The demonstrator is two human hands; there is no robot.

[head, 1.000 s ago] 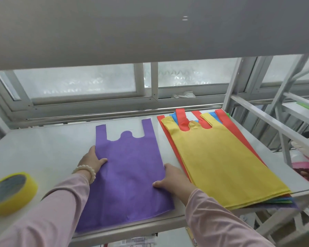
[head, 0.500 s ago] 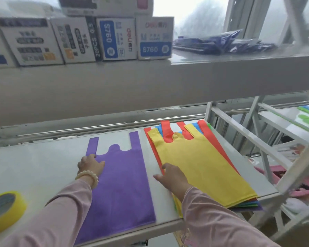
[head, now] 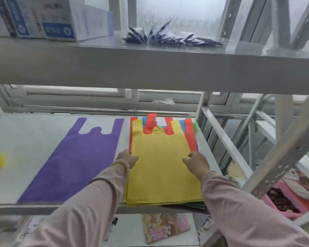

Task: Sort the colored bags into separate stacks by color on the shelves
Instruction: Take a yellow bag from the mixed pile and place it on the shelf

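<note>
Yellow bag: lying atop the stack on the shelf, between the hands. Left hand gripping its left edge; right hand gripping its right edge. Purple bag: lying flat, left of the left hand.

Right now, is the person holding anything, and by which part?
The yellow bag atop the mixed pile: the left hand seems to pinch its left edge, the right hand its right edge.

Matt non-woven cloth yellow bag and purple bag on smooth painted-metal shelf.
</note>
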